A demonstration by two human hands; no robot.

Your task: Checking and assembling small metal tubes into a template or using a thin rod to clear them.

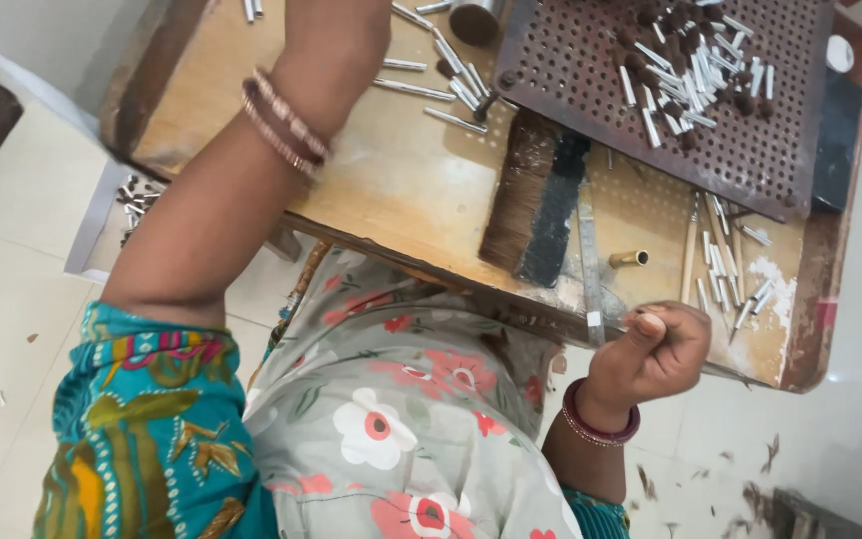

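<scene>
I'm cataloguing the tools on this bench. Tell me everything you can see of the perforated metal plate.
The rusty brown perforated metal plate is a flat, roughly rectangular sheet covered in a regular grid of small round holes, with a bolt at its near left corner. It lies tilted in the picture, at the far right of the worn wooden workbench. A heap of small silver metal tubes and dark brown cylindrical pieces lies on it. The top of the picture cuts off its far edge. Neither hand touches it.

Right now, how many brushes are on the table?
1. The brush, with brown bristles and a dark handle, lies flat on the wooden table just below the perforated metal plate. The arm may hide others.
</scene>
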